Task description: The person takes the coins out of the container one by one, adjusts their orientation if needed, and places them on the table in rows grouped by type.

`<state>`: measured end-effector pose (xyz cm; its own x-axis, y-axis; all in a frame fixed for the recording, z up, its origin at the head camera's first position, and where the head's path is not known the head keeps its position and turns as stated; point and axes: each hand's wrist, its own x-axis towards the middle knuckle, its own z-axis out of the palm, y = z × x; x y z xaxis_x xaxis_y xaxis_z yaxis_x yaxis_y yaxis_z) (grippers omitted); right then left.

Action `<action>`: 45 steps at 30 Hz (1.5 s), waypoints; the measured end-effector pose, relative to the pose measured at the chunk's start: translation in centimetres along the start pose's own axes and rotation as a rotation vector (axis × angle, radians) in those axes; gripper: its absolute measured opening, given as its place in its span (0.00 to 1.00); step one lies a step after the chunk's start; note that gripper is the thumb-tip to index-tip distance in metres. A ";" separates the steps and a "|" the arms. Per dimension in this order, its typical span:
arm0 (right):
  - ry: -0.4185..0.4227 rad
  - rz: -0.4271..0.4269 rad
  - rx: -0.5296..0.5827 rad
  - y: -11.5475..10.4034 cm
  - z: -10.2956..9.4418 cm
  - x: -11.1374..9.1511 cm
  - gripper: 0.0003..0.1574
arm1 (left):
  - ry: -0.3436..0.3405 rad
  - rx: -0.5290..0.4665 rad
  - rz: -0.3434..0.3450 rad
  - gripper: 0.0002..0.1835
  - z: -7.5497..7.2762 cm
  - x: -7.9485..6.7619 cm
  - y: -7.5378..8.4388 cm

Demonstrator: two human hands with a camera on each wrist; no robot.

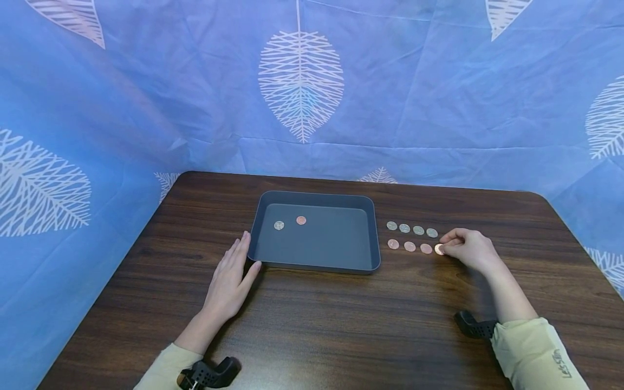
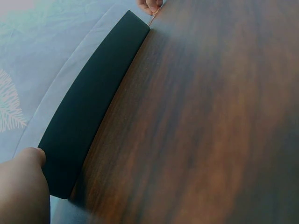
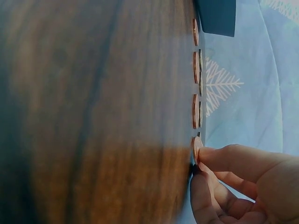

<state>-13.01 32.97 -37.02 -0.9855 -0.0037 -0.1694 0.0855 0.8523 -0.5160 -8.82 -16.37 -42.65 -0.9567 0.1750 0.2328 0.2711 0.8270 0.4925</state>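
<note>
A dark grey tray [image 1: 317,260] lies on the table, with one silver coin [image 1: 279,225] and one copper coin [image 1: 301,220] in its left half. My left hand [image 1: 229,279] rests against the tray's left front corner, fingers straight along the side and thumb at the front wall. To the right of the tray are two rows, silver coins [image 1: 404,228] behind and copper coins [image 1: 409,246] in front. My right hand [image 1: 470,249] pinches the rightmost copper coin [image 3: 195,150] between thumb and fingers. In the right wrist view this coin looks slightly tilted.
The dark wooden table [image 1: 341,325] ends at a blue cloth [image 1: 390,81] with white leaf prints, which hangs behind it and along the sides. Black wrist devices are strapped over both sleeves, the left device [image 1: 209,372] near the table's front.
</note>
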 end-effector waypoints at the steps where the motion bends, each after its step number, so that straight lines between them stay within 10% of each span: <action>1: -0.001 0.000 0.000 0.0 0.0 0.0 0.19 | 0.000 -0.001 0.000 0.35 0.0 0.0 0.0; 29: 0.043 -0.014 0.023 -0.2 0.3 -0.1 0.17 | -0.010 -0.003 -0.003 0.35 0.0 0.0 -0.1; 45: 0.122 -0.132 0.341 -4.6 2.5 0.9 0.25 | 0.004 -0.003 -0.004 0.35 0.0 0.0 -0.1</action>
<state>-13.94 27.71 -36.91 -0.9997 -0.0215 0.0077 -0.0195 0.6253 -0.7801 -8.86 -16.39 -42.71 -0.9574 0.1692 0.2339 0.2672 0.8261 0.4962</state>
